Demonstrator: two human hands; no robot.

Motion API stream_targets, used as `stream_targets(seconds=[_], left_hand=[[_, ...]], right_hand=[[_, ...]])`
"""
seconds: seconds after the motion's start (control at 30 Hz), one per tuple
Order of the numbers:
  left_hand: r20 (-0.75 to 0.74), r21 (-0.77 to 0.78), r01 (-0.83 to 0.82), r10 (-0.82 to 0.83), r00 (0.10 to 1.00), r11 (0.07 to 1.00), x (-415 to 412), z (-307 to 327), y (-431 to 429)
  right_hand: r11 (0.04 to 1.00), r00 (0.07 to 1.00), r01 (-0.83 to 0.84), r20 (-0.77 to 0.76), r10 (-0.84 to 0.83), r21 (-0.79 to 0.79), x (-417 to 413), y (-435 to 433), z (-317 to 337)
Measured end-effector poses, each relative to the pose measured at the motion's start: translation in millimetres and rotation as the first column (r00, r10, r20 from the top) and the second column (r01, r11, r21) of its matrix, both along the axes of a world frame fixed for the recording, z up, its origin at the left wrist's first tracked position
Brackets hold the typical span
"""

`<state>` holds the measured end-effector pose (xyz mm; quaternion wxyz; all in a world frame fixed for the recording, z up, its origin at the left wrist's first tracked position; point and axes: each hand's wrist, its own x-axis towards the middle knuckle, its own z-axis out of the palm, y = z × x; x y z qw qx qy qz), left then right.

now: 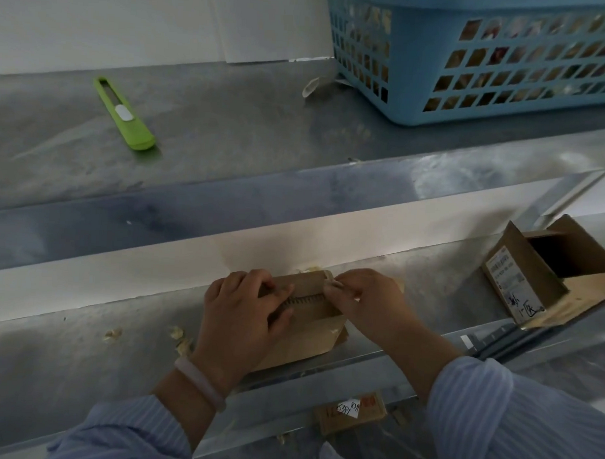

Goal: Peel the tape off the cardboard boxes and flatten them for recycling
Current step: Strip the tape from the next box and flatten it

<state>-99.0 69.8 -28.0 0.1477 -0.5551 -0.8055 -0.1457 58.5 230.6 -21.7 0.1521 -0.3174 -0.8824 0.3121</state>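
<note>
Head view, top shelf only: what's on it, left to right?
green utility knife → scrap of peeled tape → blue plastic basket. The knife lies flat and apart from the rest; the scrap sits just off the basket's left corner.

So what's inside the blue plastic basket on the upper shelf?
Through the lattice of the blue plastic basket, pale tan and brownish scraps show, probably peeled tape and cardboard bits. Its top is out of frame and the solid wall bands hide the rest, so the fill level is unclear.
</note>
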Motion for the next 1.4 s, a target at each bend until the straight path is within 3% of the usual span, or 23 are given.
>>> stream_targets(seconds=[0.17, 0.27, 0.4, 0.53, 0.8, 0.9, 1.0, 1.1, 1.23, 1.4], left_hand=[[0.002, -0.005, -0.009, 0.009, 1.000, 1.000, 0, 0, 1], [0.008, 0.001, -0.007, 0.007, 1.000, 1.000, -1, 0, 0], [0.011, -0.006, -0.007, 0.007, 1.000, 1.000, -1, 0, -1], [0.009, -0.014, 0.003, -0.003, 1.000, 1.000, 1, -1, -2], [0.008, 0.006, 0.002, -0.002, 1.000, 1.000, 0, -1, -1], [0.000, 0.006, 0.009, -0.009, 1.000, 1.000, 1, 0, -1], [-0.009, 0.007, 0.008, -0.008, 1.000, 1.000, 1, -2, -2], [-0.013, 0.007, 0.004, -0.004, 1.000, 1.000, 0, -5, -2], [-0.026, 0.040, 0.024, -0.023, 0.999, 0.999, -1, -7, -1], [-0.030, 0.032, 0.012, -0.011, 1.000, 0.999, 0, -6, -1]], right_hand=[[0.997, 0.996, 0.066, 0.056, -0.064, -0.030, -9, 1, 5], [0.989, 0.987, 0.132, 0.080, -0.137, 0.072, -10, 7, 13], [0.950, 0.997, -0.022, 0.076, -0.002, 0.312, -4, 11, 12], [0.895, 0.973, -0.215, 0.162, 0.163, 0.392, -7, 4, 8], [0.926, 0.946, -0.303, 0.188, 0.264, 0.226, -8, 5, 19], [0.993, 0.971, -0.110, 0.220, 0.096, 0.051, -10, 7, 18], [0.995, 0.967, 0.058, 0.251, -0.036, -0.081, -10, 8, 15], [0.997, 0.948, 0.068, 0.312, -0.058, -0.024, -11, 8, 19], [0.993, 0.967, 0.108, 0.236, -0.095, -0.042, -8, 16, 24], [0.975, 0.980, -0.115, 0.179, 0.081, 0.190, -5, 13, 13]])
